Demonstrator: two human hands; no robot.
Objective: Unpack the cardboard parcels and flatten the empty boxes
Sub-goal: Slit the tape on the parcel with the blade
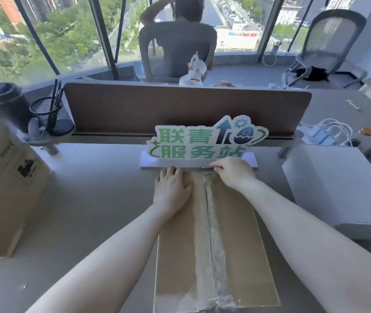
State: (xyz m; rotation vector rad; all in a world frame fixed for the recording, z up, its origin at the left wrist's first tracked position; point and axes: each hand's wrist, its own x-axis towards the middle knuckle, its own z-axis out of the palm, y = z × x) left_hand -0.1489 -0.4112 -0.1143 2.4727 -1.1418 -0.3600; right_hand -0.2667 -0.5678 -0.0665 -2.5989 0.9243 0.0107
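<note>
Head view: we log 1 grey desk (94, 199) carrying 3 boxes: 1 large brown carton (1, 188) at left, 1 white box (338, 188) at right, 1 taped parcel (184, 256) centred, flaps closed. Step in hand, we judge: opening the tape seam (213, 222) at the far edge. Left hand (172, 190) lies flat on the lid, fingers straight. Right hand (234, 171) pinches a thin dark tool (206, 169), possibly a blade. Next move needs a steady pull along the seam.
</note>
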